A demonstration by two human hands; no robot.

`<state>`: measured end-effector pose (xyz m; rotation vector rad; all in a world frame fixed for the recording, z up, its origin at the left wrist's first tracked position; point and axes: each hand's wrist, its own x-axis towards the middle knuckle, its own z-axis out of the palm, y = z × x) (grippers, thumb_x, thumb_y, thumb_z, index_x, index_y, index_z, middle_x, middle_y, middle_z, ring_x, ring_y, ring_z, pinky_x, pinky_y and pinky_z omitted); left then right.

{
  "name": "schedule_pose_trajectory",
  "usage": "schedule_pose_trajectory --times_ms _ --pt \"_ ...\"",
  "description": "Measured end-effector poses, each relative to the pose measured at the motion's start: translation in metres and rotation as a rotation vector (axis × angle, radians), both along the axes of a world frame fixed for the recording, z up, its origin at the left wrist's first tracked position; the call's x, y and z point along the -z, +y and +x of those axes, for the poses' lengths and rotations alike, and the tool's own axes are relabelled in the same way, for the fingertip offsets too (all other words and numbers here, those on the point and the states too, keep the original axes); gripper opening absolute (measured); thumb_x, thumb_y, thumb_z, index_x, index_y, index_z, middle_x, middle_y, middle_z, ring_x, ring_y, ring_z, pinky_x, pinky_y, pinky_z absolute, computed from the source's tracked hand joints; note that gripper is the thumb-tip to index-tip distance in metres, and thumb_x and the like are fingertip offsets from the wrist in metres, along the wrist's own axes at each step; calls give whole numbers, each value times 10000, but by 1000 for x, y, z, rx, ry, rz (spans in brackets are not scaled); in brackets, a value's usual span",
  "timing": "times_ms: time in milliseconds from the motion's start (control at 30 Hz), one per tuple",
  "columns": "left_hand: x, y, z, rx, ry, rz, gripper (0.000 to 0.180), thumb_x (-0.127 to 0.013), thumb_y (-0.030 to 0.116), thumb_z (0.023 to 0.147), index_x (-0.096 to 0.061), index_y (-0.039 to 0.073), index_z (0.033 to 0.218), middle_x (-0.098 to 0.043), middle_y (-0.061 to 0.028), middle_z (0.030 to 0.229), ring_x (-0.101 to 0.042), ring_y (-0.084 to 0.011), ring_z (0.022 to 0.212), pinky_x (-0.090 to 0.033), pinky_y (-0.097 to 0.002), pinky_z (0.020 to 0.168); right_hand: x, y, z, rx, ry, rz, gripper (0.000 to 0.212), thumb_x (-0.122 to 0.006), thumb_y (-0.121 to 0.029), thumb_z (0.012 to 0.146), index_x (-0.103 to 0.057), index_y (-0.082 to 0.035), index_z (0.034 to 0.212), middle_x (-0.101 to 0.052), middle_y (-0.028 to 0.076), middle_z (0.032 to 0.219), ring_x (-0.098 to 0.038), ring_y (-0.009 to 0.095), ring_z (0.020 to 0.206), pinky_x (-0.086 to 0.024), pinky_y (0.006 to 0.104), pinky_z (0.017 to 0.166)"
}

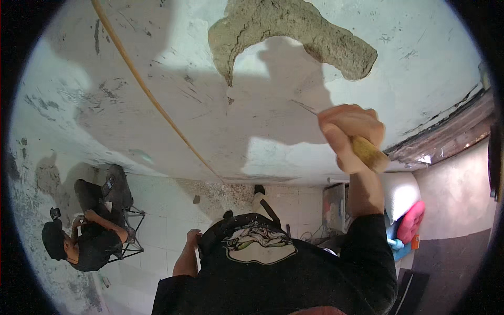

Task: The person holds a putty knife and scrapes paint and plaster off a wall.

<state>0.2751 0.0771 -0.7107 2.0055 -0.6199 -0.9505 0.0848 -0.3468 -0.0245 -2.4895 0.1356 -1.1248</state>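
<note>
A hand tool (371, 154) is sitting in the clenched right hand (350, 130); its thick, yellowish handle (367, 150) is protruding toward the lower right, and its thin, blurred shaft (304, 106) is pointing toward the upper left.

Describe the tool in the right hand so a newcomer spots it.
On the pale wall, find the arched, rough grey-brown patch. Below its right end, the right hand grips the tool. Its thick yellow-brown handle and thin, blurred tip set it apart from the long tan strip farther left.
</note>
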Motion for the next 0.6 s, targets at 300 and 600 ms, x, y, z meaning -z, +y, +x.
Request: schedule_pose_trajectory --times_ms 300,600 --pt "15 -9 3 332 -367 255 276 -718 271 590 -700 151 838 -661 -60 990 -603 -253 943 -484 -375 815 5 -5 -5 -97 34 -20 232 -622 -138 725 -527 -3 563 -560 146 572 -564 254 535 -443 324 519" --pt "-14 -1 10 484 -397 61 324 -732 221 529 -683 133 837 -648 -77 934 -602 -259 889 -476 -354 806 5 11 8 123 -59 13 220 -641 -45 686 -504 1 520 -504 104 518 -559 288 545 -462 333 560"
